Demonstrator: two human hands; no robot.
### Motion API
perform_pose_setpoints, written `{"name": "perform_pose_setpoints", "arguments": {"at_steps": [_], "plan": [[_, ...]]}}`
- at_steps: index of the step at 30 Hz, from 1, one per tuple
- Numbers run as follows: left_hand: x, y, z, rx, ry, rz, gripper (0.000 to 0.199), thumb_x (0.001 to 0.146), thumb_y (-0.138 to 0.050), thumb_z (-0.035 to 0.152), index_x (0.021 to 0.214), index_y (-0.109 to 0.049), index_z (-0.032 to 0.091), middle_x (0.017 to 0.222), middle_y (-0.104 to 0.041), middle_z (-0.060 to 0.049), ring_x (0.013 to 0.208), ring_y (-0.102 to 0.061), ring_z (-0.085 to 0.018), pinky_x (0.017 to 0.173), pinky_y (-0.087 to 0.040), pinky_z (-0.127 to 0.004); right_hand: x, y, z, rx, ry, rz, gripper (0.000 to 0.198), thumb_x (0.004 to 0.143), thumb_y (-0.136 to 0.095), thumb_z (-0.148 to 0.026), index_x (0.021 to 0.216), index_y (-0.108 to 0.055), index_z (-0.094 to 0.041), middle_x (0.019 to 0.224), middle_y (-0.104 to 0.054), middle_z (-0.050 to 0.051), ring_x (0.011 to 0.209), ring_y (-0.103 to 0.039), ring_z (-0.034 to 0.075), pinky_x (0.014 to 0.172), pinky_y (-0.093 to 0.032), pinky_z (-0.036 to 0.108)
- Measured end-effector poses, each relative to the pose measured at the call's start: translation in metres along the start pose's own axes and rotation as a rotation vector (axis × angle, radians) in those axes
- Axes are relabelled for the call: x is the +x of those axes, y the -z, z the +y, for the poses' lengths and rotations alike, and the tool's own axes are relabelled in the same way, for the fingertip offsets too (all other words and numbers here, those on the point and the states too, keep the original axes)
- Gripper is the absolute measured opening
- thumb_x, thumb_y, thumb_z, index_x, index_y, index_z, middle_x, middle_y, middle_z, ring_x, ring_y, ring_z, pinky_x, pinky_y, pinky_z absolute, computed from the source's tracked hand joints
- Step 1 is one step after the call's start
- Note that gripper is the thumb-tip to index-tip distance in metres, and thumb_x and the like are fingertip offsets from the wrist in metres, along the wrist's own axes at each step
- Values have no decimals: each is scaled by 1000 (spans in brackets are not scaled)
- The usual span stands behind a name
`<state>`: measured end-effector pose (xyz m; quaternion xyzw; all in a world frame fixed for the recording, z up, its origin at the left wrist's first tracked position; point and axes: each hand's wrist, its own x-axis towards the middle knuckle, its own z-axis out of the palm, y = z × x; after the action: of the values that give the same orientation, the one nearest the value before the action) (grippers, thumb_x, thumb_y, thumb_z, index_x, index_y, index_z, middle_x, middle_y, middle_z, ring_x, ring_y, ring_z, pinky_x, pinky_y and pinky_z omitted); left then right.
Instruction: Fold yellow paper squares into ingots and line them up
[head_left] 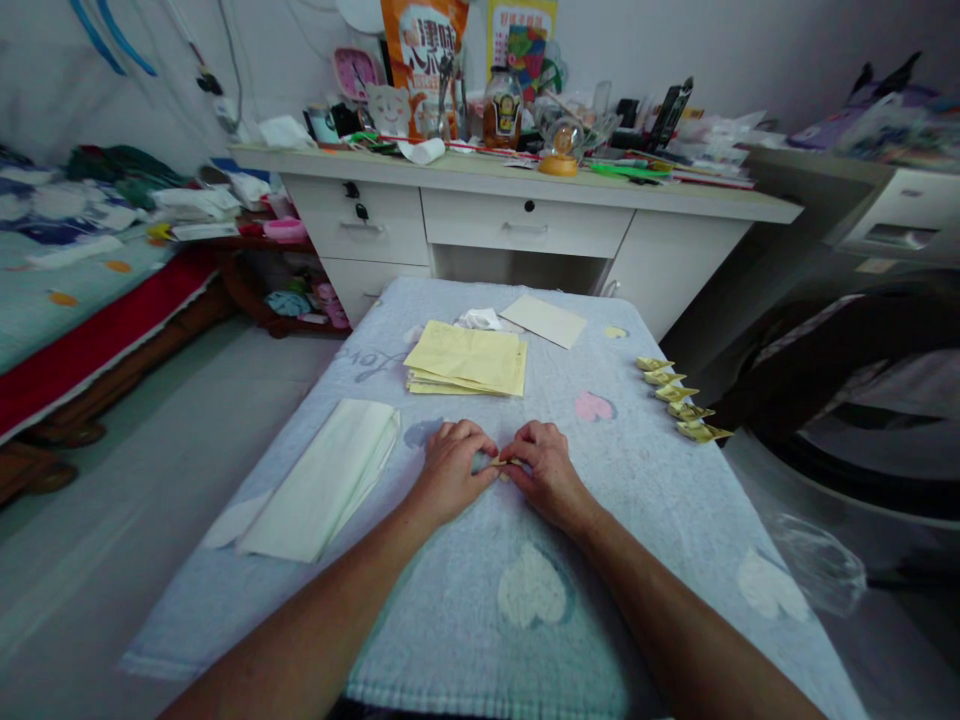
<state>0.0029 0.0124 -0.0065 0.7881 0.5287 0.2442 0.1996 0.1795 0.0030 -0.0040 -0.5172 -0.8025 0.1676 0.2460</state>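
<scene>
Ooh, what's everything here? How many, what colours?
table: one, bluish, centre
small paper: one, yellowish, table's centre
folded paper shapes: five, yellow, table's right edge
paper stack: one, yellow, beyond that
folded bundle: one, whitish, table's left
card: one, cream, table's far end
crumpled wad: one, white, beside card
desk: one, white, behind table
jar: one, brown, on desk
pouch: one, orange, on desk
clock: one, pink, on desk
desk clutter: uncountable, mixed, desktop
bed: one, greenish, left
washing machine: one, grey, right
left hand: one, pinching small paper
right hand: one, pinching small paper
</scene>
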Motion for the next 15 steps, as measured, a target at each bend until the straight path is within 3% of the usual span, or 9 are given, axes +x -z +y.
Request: {"name": "perform_pose_setpoints", "arguments": {"at_steps": [15], "plan": [[-1,2,0,-6,-4,-10,9,73,-73,25,77,-66,22,90,-60,-1,93,-51,-21,82,-36,-33,2,1,-3,27,9,-23,7,83,-66,-18,87,-70,-22,90,-58,3,91,-46,19,82,-30,32]]}}
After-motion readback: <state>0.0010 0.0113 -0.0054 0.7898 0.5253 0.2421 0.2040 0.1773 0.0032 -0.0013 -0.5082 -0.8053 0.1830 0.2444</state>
